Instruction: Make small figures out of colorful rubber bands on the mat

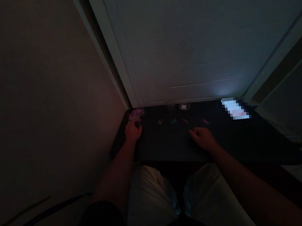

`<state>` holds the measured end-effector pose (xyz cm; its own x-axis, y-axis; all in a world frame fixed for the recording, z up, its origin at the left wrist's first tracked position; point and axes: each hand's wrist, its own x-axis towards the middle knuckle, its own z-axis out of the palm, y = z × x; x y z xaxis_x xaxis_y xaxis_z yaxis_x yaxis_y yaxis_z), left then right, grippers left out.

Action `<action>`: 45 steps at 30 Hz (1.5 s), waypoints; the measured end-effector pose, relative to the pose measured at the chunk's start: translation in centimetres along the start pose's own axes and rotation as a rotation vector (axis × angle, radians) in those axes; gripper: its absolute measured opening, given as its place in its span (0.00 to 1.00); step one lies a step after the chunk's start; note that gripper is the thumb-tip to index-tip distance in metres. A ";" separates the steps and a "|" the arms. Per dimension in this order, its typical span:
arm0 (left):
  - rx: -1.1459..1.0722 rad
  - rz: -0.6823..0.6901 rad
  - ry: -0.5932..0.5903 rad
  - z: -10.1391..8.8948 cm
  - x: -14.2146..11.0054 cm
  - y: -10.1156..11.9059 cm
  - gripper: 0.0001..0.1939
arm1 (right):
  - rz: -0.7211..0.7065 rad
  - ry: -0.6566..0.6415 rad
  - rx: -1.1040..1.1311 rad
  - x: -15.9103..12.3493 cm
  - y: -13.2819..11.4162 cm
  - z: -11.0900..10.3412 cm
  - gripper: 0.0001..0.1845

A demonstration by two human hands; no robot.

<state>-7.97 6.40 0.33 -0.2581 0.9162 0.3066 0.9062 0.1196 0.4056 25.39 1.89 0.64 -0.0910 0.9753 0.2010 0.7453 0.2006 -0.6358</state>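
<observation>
A heap of thin pink, purple and pale strands (137, 113), perhaps small rubber bands, lies at the far left corner of the dark table (167, 143). My left hand (133, 131) touches the near edge of this heap, thumb apart from the fingers. My right hand (202, 138) rests over the table with its fingers curled in; whatever they may hold is too dark to make out. Just beyond it lie a pinkish cluster (204, 121) and a small reddish bunch (185, 121). Farther left are a pale bluish cluster (173, 121) and a whitish cluster (160, 121).
A small round clear dish (185, 107) with a white square stands at the table's back edge, beside a faint clear container (171, 104). A glowing, blurred-out screen (234, 108) lies at the back right. A pale panel (184, 23) rises directly behind the table, and a wall (42, 84) borders the left.
</observation>
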 end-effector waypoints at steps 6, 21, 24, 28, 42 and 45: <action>-0.121 0.009 0.043 0.2 1.2 -1.2 0.21 | 0.013 -0.027 -0.008 -0.1 -0.1 0.0 0.21; -0.061 -0.105 0.076 0.8 2.1 -1.3 0.22 | 0.061 -0.092 -0.071 -0.1 -0.1 -0.1 0.21; -0.058 -0.145 0.057 0.9 2.6 -1.4 0.14 | 0.069 -0.087 -0.054 -0.1 -0.1 -0.1 0.21; -0.158 -0.153 0.085 0.9 2.8 -1.9 0.12 | 0.062 -0.076 -0.056 -0.1 -0.1 -0.1 0.20; -0.490 -0.176 0.223 0.9 2.7 -2.4 0.12 | 0.075 -0.088 -0.078 -0.2 -0.3 -0.2 0.21; -0.526 -0.177 0.239 1.0 2.7 -2.4 0.12 | 0.068 -0.090 -0.083 -0.2 -0.3 -0.2 0.21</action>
<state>-10.50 9.01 -0.67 -0.5130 0.7810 0.3561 0.5715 0.0012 0.8206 25.31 1.64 0.89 -0.0939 0.9915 0.0896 0.8034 0.1286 -0.5814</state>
